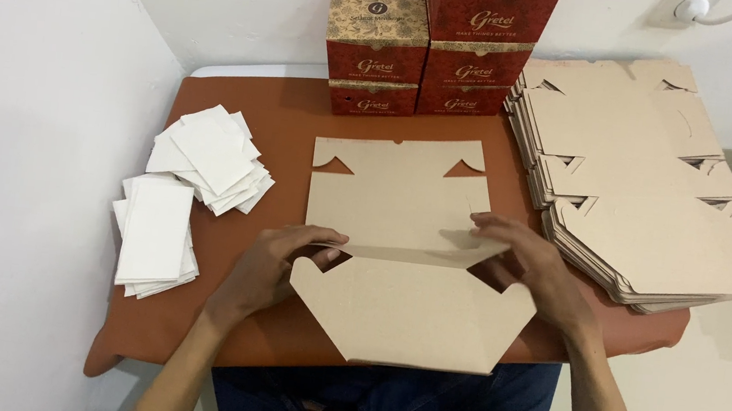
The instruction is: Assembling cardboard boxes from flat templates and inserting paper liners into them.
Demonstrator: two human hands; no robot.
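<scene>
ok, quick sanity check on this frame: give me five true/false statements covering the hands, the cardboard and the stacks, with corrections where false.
1. Both hands rest on the flat cardboard blank at its middle fold. True: the left hand and right hand each hold it there.
2. The white paper sheets lie to the right of the blank. False: they lie to its left, in two loose piles.
3. A stack of unfolded cardboard blanks sits at the table's right side. True.
4. The finished red boxes stand at the near edge. False: they stand at the far edge, against the wall.
5. The table surface is blue. False: it is reddish brown.
</scene>
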